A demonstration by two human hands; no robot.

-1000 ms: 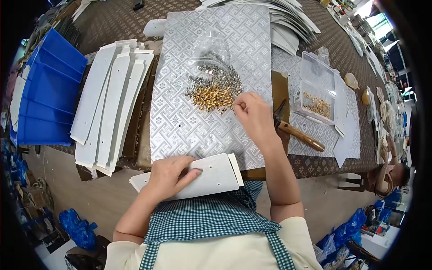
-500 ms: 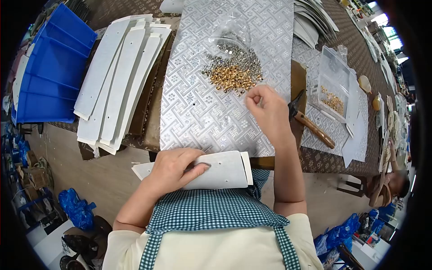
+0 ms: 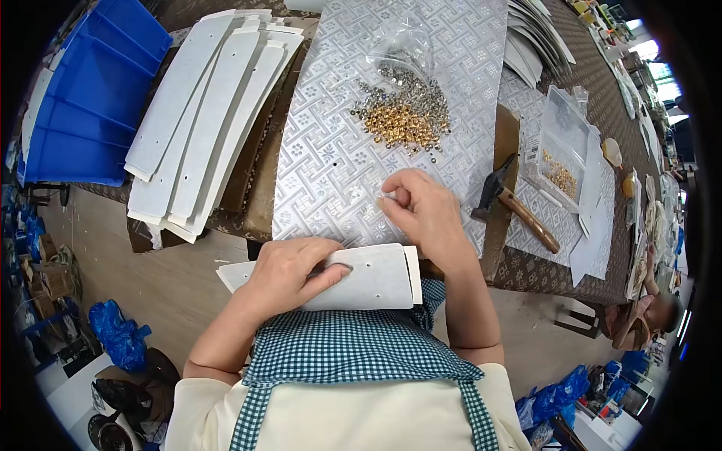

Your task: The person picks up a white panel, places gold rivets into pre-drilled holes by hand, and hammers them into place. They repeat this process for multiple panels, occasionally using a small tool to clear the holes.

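My left hand point(image 3: 289, 274) grips a small stack of long white pieces point(image 3: 376, 278) at my lap, thumb on top. The top piece has small holes near its right end. My right hand point(image 3: 429, 214) hovers over the front part of the silver patterned sheet point(image 3: 316, 203), above and to the right of that stack. Its thumb and forefinger are pinched together; whatever sits between them is too small to make out. Farther back lies a pile of gold-coloured metal studs point(image 3: 398, 124), with silver-coloured studs point(image 3: 421, 94) behind them, spilling from a clear plastic bag point(image 3: 402, 49).
To the left, more white pieces point(image 3: 188, 113) lie stacked beside a blue plastic bin point(image 3: 94, 98). A hammer with a wooden handle point(image 3: 530, 218) rests at the right, near a clear compartment box point(image 3: 560, 143) holding gold studs. Another person point(image 3: 639, 319) is at the far right.
My right hand has come away from the stud pile, moving toward me and left, still pinched. My left hand keeps its grip on the white pieces. The view has shifted slightly.
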